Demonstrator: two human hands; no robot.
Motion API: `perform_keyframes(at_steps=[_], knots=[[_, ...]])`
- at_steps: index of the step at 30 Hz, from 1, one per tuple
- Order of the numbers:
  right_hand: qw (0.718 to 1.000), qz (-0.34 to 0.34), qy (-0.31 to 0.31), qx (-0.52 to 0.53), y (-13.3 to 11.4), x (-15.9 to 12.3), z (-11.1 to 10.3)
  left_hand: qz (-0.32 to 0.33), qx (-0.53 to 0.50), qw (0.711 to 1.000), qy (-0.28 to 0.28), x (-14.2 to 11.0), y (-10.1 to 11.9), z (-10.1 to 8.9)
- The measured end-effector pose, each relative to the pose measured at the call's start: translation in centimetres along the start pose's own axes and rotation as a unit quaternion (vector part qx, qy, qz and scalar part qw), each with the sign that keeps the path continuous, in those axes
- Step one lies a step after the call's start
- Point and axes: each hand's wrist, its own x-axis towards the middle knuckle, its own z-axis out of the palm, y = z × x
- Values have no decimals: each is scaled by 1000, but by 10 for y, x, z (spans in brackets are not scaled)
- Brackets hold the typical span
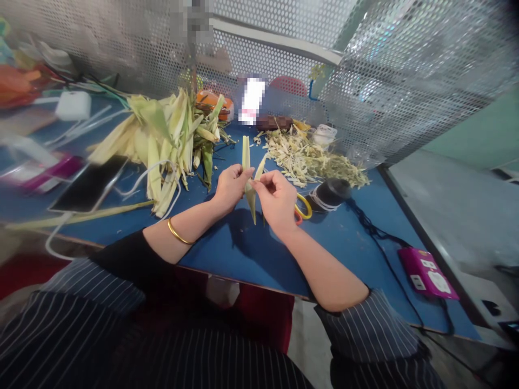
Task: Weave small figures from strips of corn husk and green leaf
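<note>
While in two hands (232,188), two husk strips (246,152)

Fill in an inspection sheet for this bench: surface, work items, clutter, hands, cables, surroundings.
Surface: blue tabletop, small scraps scattered
Work items: upright pale husk strip and narrower strip in hand; long husks piled left; shredded heap right
Clutter: dark-screened phone, white case, black spool, yellow-handled scissors partly hidden by right hand
Hands: left hand grips the upright strip; right hand pinches at the narrower one
Cables: white cable near phone; black cable trailing near magenta power box at right
Surroundings: perforated metal screen behind; red seat below table edge
</note>
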Motion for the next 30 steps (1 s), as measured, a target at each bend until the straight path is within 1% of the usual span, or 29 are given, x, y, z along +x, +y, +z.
perform_keyframes(at_steps=[3, 6, 9, 11, 13, 16, 18, 19, 20, 21, 23, 24, 25, 26, 27, 28, 29, 30], knots=[[1000, -18, -6, 12, -8, -1, -5, 2, 18, 1000, 23, 6, -3, -1], [999, -12, -9, 44, -16, -1, -10, 1, 39, 999, 38, 10, -4, -3], [993, 2, -31, 111, -23, -1, -15, 8, 68, 996, 52, 12, -3, -4], [984, 4, -59, 170, -28, -1, -20, 11, 87, 995, 57, 12, -2, -5], [966, -2, -104, 238, -34, 0, -28, 9, 99, 993, 60, 13, -2, -6], [921, -20, -192, 339, -45, 4, -46, 1, 103, 992, 70, 17, -4, -8], [895, -25, -235, 379, -47, 9, -57, -7, 96, 992, 77, 19, -7, -8], [893, -19, -241, 380, -45, 12, -61, -11, 90, 993, 78, 20, -8, -8], [902, -4, -232, 365, -41, 15, -62, -13, 83, 994, 76, 20, -9, -8], [920, 21, -210, 330, -34, 19, -62, -13, 73, 995, 72, 20, -9, -8], [963, 97, -166, 191, -14, 26, -55, -10, 51, 997, 56, 19, -8, -8], [977, 128, -141, 94, -3, 29, -50, -8, 39, 998, 46, 17, -7, -7], [979, 145, -142, -17, 8, 31, -45, -7, 29, 999, 35, 16, -5, -7], [969, 152, -148, -128, 17, 33, -40, -5, 19, 999, 27, 14, -2, -7], [952, 147, -156, -219, 24, 34, -36, -4, 10, 1000, 21, 11, 1, -7], [934, 136, -176, -278, 29, 34, -33, -7, 1, 1000, 13, 9, 4, -6], [922, 120, -183, -319, 31, 33, -31, -9, -8, 1000, 4, 5, 7, -6], [919, 100, -176, -338, 30, 33, -30, -13, -19, 1000, -11, 2, 10, -5]])
